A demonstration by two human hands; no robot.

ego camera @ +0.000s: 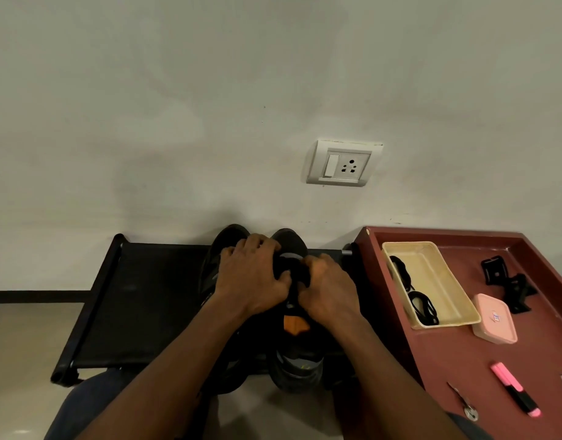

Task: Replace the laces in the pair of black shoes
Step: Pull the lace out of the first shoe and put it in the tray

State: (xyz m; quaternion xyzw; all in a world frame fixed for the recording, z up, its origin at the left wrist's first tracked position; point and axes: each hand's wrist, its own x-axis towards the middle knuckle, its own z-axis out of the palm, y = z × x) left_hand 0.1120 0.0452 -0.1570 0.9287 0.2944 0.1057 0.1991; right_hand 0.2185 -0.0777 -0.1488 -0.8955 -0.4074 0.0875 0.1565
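Two black shoes stand side by side on a low black rack (140, 300), toes toward the wall. The right shoe (297, 366) has grey panels and an orange tongue tab; the left shoe (222, 246) is mostly hidden by my arm. My left hand (251, 277) grips the right shoe's upper near the toe end, fingers curled over it. My right hand (329, 290) grips the same shoe's lacing area from the right, fingers curled in. The lace itself is hidden between my hands. Black laces (419, 300) lie coiled in a cream tray (444, 281).
A maroon tray table (463, 354) at right carries the cream tray, a pink lidded box (495, 319), a black clip-like object (508, 284), a pink-and-black highlighter (516, 393) and a small metal tool (463, 403). A wall socket (341, 163) sits above the shoes.
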